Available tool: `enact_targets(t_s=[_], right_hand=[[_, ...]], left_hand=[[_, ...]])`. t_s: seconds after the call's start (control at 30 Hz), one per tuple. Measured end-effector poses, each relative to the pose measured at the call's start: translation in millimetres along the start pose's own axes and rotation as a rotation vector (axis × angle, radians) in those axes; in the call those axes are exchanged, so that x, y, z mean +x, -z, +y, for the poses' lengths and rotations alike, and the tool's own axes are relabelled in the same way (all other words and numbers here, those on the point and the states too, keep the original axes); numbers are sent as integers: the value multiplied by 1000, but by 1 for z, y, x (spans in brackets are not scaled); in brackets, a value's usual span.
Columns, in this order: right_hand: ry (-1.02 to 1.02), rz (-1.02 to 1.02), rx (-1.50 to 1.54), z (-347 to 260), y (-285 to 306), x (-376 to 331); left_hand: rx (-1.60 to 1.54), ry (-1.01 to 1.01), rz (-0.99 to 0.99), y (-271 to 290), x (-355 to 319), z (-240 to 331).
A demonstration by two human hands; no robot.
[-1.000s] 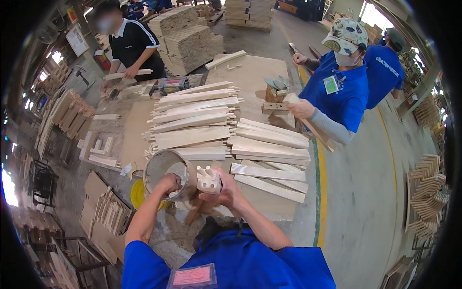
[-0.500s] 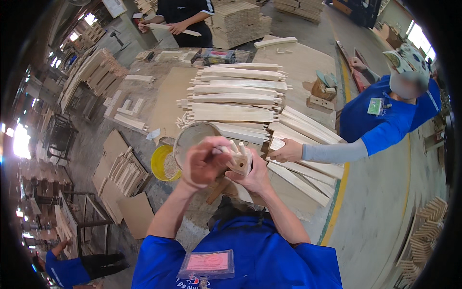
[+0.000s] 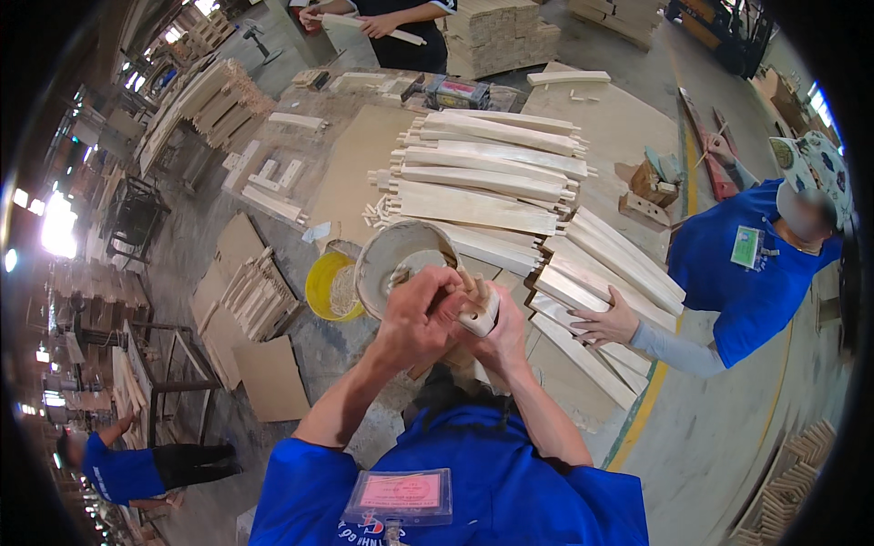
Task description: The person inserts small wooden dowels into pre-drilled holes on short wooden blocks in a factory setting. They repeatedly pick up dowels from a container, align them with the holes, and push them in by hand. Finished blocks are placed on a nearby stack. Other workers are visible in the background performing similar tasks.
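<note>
My right hand [image 3: 503, 335] is wrapped round a pale wooden piece [image 3: 479, 320], its end turned up with a round hole showing. Short wooden dowels [image 3: 473, 289] stick up from that end. Close against them on the left, my left hand [image 3: 419, 314] has its fingers bent together in a pinch. What lies between those fingertips, if anything, is hidden. Just beyond my left hand stands a grey bucket [image 3: 364, 278] with pale stuff inside.
A yellow bucket [image 3: 319, 289] of small pale bits stands left of the grey one. Stacked wooden slats [image 3: 478, 206] with dowelled ends cover the table ahead. At right, a co-worker's hand [image 3: 610, 320] rests on more slats [image 3: 628, 264]. Another person holds a slat [image 3: 373, 27] at the far side.
The view has shifted, moving the scene rightward. My left hand, blurred and looser before, is now bent in close at the dowels. The co-worker's hand has gone from gripping a slat to lying spread.
</note>
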State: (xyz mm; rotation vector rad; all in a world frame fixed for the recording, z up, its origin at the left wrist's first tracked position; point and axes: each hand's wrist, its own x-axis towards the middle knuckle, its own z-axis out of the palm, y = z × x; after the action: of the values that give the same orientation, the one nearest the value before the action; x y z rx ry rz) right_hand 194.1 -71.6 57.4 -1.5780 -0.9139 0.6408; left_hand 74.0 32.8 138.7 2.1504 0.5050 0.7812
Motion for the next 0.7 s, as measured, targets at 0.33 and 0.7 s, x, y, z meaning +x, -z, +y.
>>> enact_targets(t_s=[0.33, 0.7], right_hand=[[146, 94, 47, 9, -4, 5], [221, 189, -96, 28, -12, 5]], left_hand=[[-26, -5, 6, -6, 9, -11], [-180, 67, -163, 4, 22, -19]])
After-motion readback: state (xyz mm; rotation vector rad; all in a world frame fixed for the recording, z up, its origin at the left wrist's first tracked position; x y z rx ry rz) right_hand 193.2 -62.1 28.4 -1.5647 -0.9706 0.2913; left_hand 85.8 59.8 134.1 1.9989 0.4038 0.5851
